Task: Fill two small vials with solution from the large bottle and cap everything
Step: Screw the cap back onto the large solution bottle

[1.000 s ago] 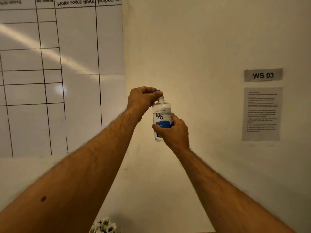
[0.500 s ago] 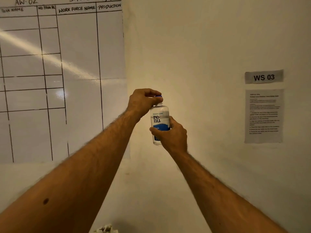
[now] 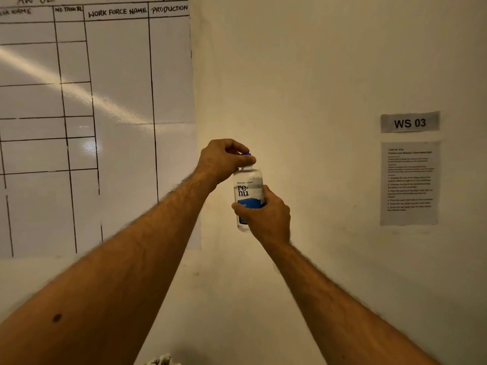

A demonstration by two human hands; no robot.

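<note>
I hold the large clear bottle (image 3: 247,189) with a white and blue "renu" label upright in front of the wall, at arm's length. My right hand (image 3: 266,218) wraps around its lower half from the right. My left hand (image 3: 224,160) comes from the left and its fingertips pinch the small blue cap (image 3: 246,154), which sits on top of the bottle's neck. The small vials are outside the view.
A whiteboard (image 3: 118,75) with a drawn table covers the wall at left. A "WS 03" sign (image 3: 410,123) and a printed instruction sheet (image 3: 409,183) hang at right. White flowers (image 3: 160,360) peek in at the bottom edge.
The blue cap was held just above the bare neck a second ago; now it sits on the neck under my left fingers. The view has tilted slightly upward.
</note>
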